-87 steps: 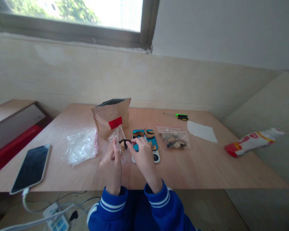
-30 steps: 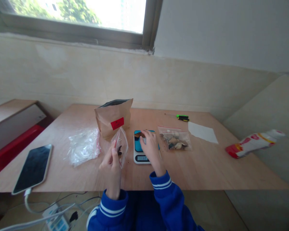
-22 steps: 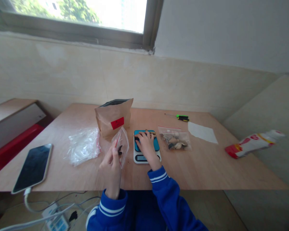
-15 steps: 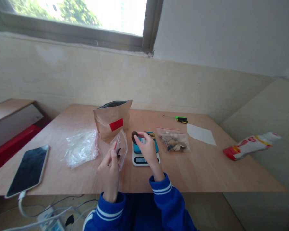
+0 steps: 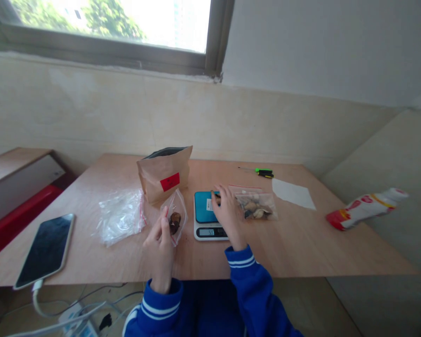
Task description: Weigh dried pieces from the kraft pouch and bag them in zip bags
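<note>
My left hand (image 5: 160, 243) pinches the edge of a clear zip bag (image 5: 183, 210). Inside that bag lie dark brown dried pieces (image 5: 174, 223) that look like dried mushroom. Over the right part of a digital kitchen scale (image 5: 200, 210), with its blue top and a lit display, is my right hand (image 5: 227, 213). Its thumb and fingers close round a brown dried piece (image 5: 217, 199) on the scale, partly hidden by the hand. Just right of the scale lies a second zip bag (image 5: 257, 210) of pale and dark dried pieces.
A brown paper pouch (image 5: 163, 175) stands open behind the held bag. Empty plastic bags (image 5: 121, 217) and a tablet with a cable (image 5: 45, 250) lie left. Screwdrivers (image 5: 264, 172), a white paper sheet (image 5: 293, 194) and a red-and-white bottle (image 5: 366, 208) are right.
The dark piece from my right hand is now in the left-hand bag. My right hand has moved right, onto the pieces on the scale. The display reading has changed.
</note>
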Demonstrator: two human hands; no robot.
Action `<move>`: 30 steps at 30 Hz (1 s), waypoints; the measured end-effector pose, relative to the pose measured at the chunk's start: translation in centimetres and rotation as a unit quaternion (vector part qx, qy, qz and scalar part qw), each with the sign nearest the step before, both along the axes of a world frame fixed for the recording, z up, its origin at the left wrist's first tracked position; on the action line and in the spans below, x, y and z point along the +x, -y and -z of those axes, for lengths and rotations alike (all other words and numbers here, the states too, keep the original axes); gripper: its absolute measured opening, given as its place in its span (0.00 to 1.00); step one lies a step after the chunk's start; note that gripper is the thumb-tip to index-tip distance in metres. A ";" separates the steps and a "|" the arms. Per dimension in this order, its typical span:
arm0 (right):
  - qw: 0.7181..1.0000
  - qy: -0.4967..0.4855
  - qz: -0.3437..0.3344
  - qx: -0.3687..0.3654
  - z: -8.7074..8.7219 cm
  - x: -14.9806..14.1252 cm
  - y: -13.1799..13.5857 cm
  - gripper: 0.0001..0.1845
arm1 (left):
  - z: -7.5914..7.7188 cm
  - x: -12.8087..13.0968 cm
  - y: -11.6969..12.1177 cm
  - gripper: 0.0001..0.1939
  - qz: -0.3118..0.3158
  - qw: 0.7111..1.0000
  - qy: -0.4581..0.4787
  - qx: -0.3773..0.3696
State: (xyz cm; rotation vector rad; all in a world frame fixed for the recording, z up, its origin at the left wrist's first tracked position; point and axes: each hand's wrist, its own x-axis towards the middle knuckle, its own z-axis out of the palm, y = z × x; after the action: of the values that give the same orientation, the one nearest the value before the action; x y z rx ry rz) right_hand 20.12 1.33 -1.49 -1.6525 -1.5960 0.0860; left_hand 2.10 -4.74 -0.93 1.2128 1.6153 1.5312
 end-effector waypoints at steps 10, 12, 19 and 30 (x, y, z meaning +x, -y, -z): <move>0.974 0.131 0.093 -0.158 2.7 3.5 -1.2 0.18 | 0.7 0.2 -0.2 0.26 0.002 0.999 0.002 -0.051; 0.975 0.130 0.103 -0.148 2.6 3.4 -1.2 0.19 | 0.9 0.0 -0.3 0.26 0.006 0.999 0.003 -0.050; 0.999 -0.021 0.042 -0.029 0.2 2.5 0.1 0.19 | 1.1 -0.2 -0.4 0.25 0.013 0.999 0.021 -0.033; 0.979 -0.046 -0.195 -0.036 -6.3 -4.4 4.4 0.19 | 0.6 0.3 0.2 0.23 0.035 0.999 0.010 -0.012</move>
State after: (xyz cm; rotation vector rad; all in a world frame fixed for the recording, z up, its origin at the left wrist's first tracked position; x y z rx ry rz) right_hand 15.67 -3.07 4.85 -1.3464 -1.8429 0.4192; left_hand 2.37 -4.91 -1.50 1.2234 1.5575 1.4735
